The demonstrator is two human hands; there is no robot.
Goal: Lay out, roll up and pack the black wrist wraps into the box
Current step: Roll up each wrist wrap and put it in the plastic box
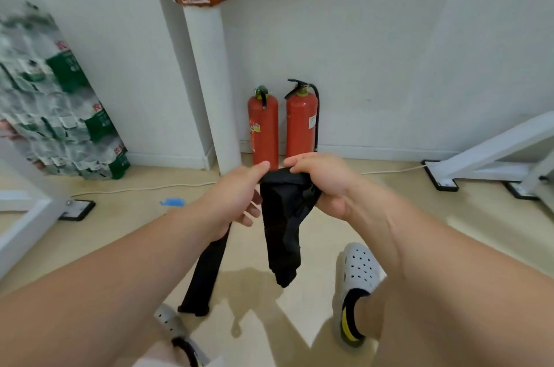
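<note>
Mid-frame, both hands, left hand (239, 195) and right hand (323, 183), pinch the dangling black wraps (281, 228); no box visible. Looks like untangling; next needs a flat spot.

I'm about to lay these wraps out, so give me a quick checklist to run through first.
1. Right hand grip on the bunched wrap: ok, fingers curled round its top.
2. Left hand grip on the long strip: ok, it hangs below the palm.
3. Wrap straightened: not ok, folded on itself.
4. Surface for laying out: cannot tell, only floor shows ahead.
5. Box within sight: not ok, none visible.
</note>
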